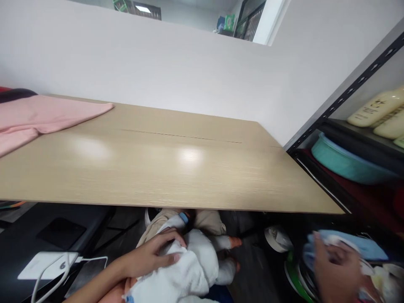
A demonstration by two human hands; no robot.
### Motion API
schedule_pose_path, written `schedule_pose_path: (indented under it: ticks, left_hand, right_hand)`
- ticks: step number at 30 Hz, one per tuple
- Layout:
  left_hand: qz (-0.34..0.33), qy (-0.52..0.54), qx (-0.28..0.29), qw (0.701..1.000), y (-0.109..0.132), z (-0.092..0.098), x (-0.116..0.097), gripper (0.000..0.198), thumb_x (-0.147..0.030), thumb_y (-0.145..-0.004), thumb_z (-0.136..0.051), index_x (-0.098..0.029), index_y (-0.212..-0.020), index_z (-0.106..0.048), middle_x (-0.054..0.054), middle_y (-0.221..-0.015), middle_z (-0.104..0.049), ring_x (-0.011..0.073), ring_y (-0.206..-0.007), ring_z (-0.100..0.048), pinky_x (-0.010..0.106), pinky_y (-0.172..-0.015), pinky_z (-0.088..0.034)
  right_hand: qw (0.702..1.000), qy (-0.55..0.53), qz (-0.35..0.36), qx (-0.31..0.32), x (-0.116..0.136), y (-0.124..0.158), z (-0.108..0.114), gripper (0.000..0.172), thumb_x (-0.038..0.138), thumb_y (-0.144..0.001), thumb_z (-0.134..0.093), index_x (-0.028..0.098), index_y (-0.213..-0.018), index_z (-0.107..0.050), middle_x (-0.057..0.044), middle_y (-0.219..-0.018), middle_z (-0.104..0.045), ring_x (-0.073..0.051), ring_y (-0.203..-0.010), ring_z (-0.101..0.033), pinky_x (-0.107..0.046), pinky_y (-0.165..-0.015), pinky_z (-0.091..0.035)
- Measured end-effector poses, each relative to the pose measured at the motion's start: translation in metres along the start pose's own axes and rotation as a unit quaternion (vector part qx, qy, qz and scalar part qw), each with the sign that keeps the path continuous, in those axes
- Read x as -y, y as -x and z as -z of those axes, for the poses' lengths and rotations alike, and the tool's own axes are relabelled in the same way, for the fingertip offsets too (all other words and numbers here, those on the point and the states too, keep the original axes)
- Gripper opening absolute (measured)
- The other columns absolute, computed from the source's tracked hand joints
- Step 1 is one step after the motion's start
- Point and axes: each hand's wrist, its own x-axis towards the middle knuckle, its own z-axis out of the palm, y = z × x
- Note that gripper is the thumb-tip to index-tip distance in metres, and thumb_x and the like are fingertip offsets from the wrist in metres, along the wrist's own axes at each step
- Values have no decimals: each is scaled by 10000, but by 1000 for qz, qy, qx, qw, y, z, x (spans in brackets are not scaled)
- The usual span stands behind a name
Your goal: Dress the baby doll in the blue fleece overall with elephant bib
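On my lap lies a small figure in white clothes [192, 269], a baby or a doll, with its legs pointing right and small feet [235, 243] showing. My left hand [164, 251] rests on the white clothing, thumb and fingers spread apart. Over at the lower right, my right hand [337, 269] is smeared by motion beside a light blue cloth [366, 246]. One finger points up; whether the hand holds anything is unclear. Its other fingers are partly hidden.
A wooden tabletop [189, 181] spans the front, with pink cloth [53, 113] on its left. A white power bank [47, 266] with a cable and a dark phone [61, 232] lie lower left. On the right shelf are a teal basin [347, 162] and cream bottles [375, 108].
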Motion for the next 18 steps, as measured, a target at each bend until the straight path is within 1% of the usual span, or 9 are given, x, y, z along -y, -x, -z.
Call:
schedule_pose_path:
  ticks: [3,4,5,6,8,9,12,15,18]
  left_hand:
    - [-1,-1,0,1000,0,0,-1,374,-527,-1093,-678,-252,-1343,-724,89,-1378,-703,297,-1335,-627,441,-1215,-439]
    - [-3,0,-1,1000,1,0,-2,370,-523,-1096,-675,-252,-1344,-723,91,-1377,-703,296,-1334,-629,441,-1212,-441]
    - [-4,2,-2,1000,1,0,-2,368,-520,-1098,-674,-252,-1346,-724,92,-1379,-703,296,-1335,-629,442,-1210,-442]
    - [-4,4,-3,1000,2,0,-3,370,-520,-1099,-674,-251,-1348,-725,93,-1379,-705,298,-1337,-629,442,-1211,-441]
    - [-3,8,-5,1000,3,-1,-3,382,-531,-1100,-673,-251,-1355,-727,95,-1381,-709,303,-1343,-629,439,-1212,-442]
    - [-1,9,-7,1000,4,-1,-3,389,-539,-1102,-669,-253,-1359,-726,94,-1385,-710,304,-1349,-628,437,-1214,-444]
    - [6,5,-34,999,9,1,3,392,-557,-1134,-601,-276,-1378,-725,91,-1413,-712,308,-1375,-627,440,-1235,-452]
    - [13,-12,-102,995,17,7,22,407,-559,-1160,-521,-299,-1384,-739,97,-1459,-715,327,-1418,-619,467,-1279,-442]
    - [25,-62,-192,979,29,16,52,411,-551,-1150,-516,-298,-1388,-736,111,-1486,-713,351,-1437,-621,499,-1284,-452]
  right_hand:
    - [974,-6,125,191,51,58,-54,442,648,-941,-669,215,-1021,-634,-110,-817,-740,-289,-733,-704,-388,-724,-567]
    - [936,-1,191,295,65,80,-74,350,546,-1004,-587,204,-1023,-662,-131,-840,-768,-290,-751,-725,-376,-731,-565]
    - [873,10,266,409,78,101,-94,283,414,-1043,-512,191,-1034,-687,-145,-869,-785,-293,-779,-742,-370,-744,-563]
    - [829,1,305,469,89,121,-112,224,322,-1025,-537,193,-1011,-718,-131,-898,-800,-288,-825,-758,-358,-783,-567]
    - [770,-23,348,535,109,151,-141,179,232,-1003,-590,210,-1025,-766,-73,-991,-820,-263,-945,-775,-320,-869,-570]
    - [746,-34,364,557,117,160,-151,244,182,-1023,-546,215,-1051,-787,-47,-1043,-819,-252,-1013,-774,-306,-919,-566]
    - [700,-58,388,597,133,166,-164,302,172,-1075,-526,233,-1139,-815,-31,-1202,-795,-261,-1220,-725,-323,-1059,-553]
    - [679,-86,384,620,129,156,-154,268,256,-1095,-584,248,-1263,-793,-96,-1387,-745,-280,-1366,-655,-422,-1200,-526]
    - [654,-106,360,656,111,149,-127,442,211,-1055,-583,259,-1478,-703,-126,-1557,-674,-293,-1501,-577,-494,-1311,-457]
